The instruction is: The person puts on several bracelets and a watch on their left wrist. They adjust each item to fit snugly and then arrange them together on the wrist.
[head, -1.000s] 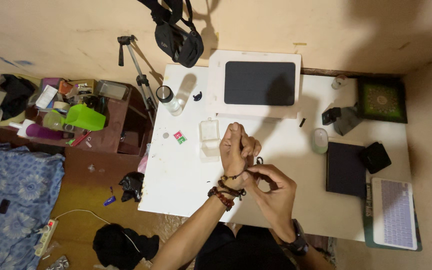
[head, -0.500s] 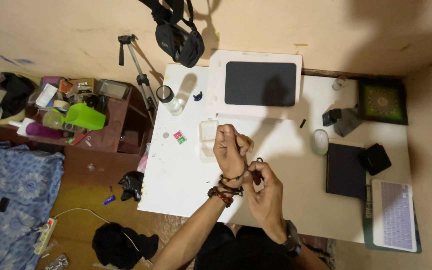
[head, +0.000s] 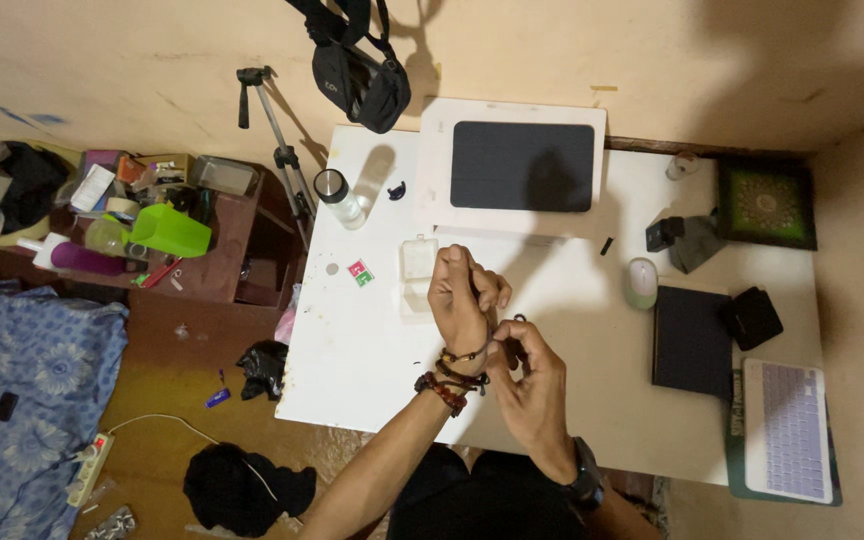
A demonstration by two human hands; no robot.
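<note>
My left hand (head: 462, 295) is held up over the white table (head: 372, 350) in a loose fist, holding nothing that I can see. Its wrist wears several bracelets (head: 452, 372), some dark beaded and one thin cord. My right hand (head: 529, 385) pinches the thin cord bracelet beside that wrist, and a small dark loop of cord sticks up above its fingers. A dark watch (head: 586, 478) sits on my right wrist. A small clear plastic box (head: 416, 276) lies open on the table just left of my left hand.
A white box with a dark tablet (head: 520, 165) lies at the table's back. A glass jar (head: 336, 195), a mouse (head: 641, 282), a black notebook (head: 690, 340) and a lilac keyboard (head: 790, 430) are around. A cluttered brown shelf (head: 152, 240) and a tripod (head: 272, 130) stand left.
My right hand has slid from beneath the left wrist to its right side, still working the cord. The left hand has stayed upright with only a slight shift.
</note>
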